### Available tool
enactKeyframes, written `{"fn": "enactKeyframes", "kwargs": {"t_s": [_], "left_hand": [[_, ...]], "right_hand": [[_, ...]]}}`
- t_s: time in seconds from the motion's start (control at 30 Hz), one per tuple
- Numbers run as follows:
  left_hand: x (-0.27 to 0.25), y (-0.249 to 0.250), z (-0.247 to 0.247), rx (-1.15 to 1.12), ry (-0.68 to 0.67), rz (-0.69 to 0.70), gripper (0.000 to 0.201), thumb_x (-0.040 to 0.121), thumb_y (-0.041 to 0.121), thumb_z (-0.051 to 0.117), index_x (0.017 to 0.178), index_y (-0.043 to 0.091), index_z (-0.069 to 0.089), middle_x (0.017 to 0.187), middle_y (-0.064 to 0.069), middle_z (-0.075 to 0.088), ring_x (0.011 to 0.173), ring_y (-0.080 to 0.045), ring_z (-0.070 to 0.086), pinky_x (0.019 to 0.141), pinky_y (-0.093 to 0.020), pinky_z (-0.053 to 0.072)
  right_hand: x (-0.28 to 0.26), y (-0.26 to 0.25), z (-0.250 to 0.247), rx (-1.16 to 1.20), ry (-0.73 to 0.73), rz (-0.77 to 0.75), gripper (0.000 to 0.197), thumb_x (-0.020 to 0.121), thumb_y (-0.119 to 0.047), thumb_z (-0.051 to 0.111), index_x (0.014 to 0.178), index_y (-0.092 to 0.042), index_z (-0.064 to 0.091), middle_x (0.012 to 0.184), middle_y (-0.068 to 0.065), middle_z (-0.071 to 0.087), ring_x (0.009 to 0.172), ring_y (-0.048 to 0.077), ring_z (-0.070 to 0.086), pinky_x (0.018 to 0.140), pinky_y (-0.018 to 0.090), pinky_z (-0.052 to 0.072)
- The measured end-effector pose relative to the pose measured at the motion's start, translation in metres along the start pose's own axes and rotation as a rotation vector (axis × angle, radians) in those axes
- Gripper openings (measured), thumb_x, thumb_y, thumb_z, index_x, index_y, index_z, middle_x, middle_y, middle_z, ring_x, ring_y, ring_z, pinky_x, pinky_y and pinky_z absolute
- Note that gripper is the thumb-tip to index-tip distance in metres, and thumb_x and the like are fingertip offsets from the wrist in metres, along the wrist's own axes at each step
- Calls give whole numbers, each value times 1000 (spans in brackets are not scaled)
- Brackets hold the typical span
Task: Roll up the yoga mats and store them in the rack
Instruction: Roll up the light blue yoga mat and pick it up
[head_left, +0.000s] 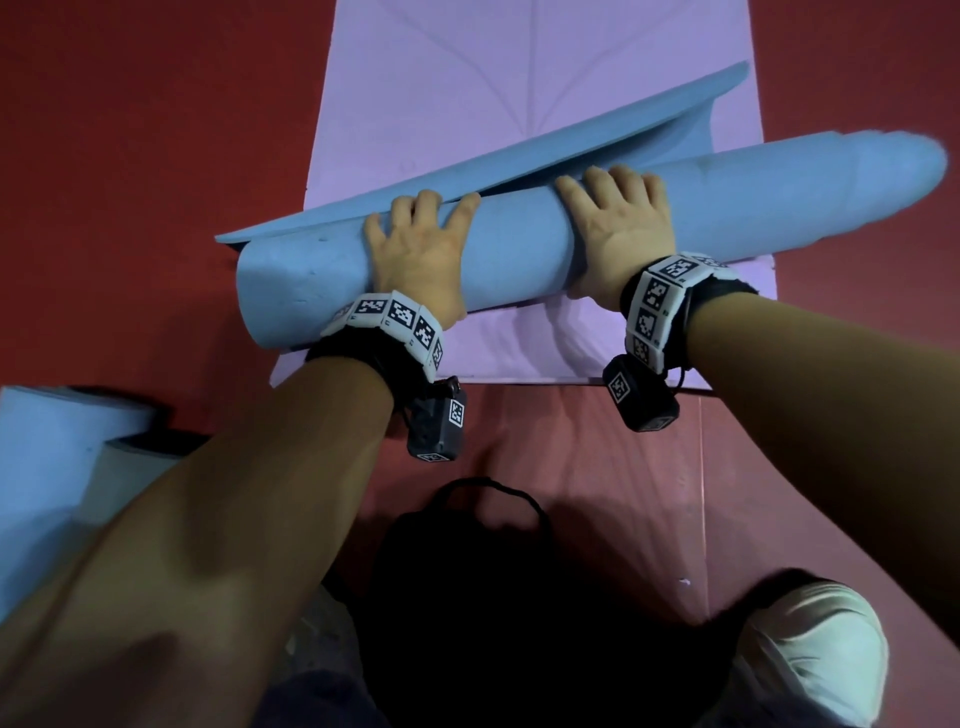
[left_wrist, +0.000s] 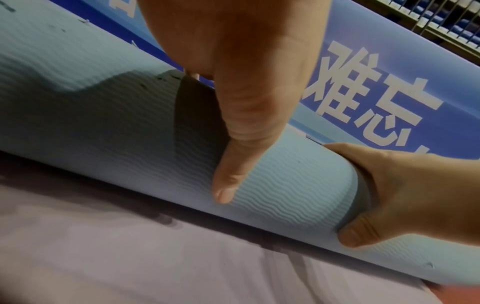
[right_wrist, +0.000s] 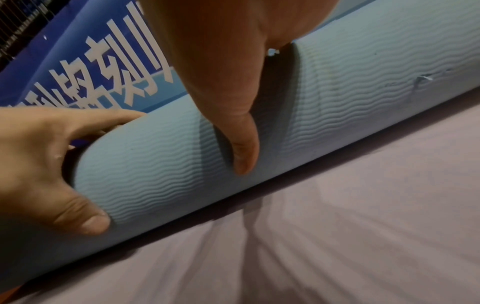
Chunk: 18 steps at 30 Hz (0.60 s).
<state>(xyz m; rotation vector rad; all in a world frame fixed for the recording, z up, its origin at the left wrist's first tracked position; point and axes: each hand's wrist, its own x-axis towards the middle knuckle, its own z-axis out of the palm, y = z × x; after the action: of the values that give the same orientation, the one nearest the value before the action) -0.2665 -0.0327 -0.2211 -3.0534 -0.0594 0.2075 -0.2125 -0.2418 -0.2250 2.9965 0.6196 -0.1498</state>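
Two hands (head_left: 415, 249) (head_left: 618, 228) grip one blue roll (head_left: 519, 239).

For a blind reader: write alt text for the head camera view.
Both hands, the left hand and the right hand, grip a nearly rolled blue yoga mat whose loose end still flaps free. The roll lies askew on a flat purple mat over a red floor.
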Motion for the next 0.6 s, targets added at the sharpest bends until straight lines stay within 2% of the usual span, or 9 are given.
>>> {"fn": "enactKeyframes", "kwargs": {"t_s": [0.1,0.17,0.27,0.43,0.6], "left_hand": [[-8,0,1,4,58,-3,115,50,26,88,150,36,31,136,-1,44,123,-27,41,104,-50,32],[-16,2,-3,7,48,4,115,49,32,89,149,37,31,133,0,45,121,-26,41,100,-48,33],[-31,8,-16,20,-41,36,119,48,44,90,149,39,28,133,1,44,121,-26,40,95,-47,35],[-62,22,-38,46,-162,113,122,45,47,90,149,38,26,129,1,45,119,-28,41,91,-47,38],[-86,35,-56,129,-241,189,124,47,51,91,150,34,24,129,0,44,119,-28,41,91,-48,39]], "right_hand": [[-6,-1,-4,-19,13,-5,113,53,-45,87,147,-21,29,140,9,42,128,35,37,107,50,26],[-14,1,-7,-24,26,-16,112,51,-44,87,145,-20,32,135,9,45,123,35,41,103,50,28],[-33,5,-17,-20,-9,-32,114,48,-51,87,144,-21,35,130,8,49,119,34,44,100,49,31],[-76,10,-35,-25,-121,-23,114,45,-69,80,141,-27,35,126,3,51,117,32,45,98,47,34],[-112,10,-44,-30,-210,-10,111,46,-65,83,139,-29,35,126,0,50,116,28,45,97,44,36]]}}
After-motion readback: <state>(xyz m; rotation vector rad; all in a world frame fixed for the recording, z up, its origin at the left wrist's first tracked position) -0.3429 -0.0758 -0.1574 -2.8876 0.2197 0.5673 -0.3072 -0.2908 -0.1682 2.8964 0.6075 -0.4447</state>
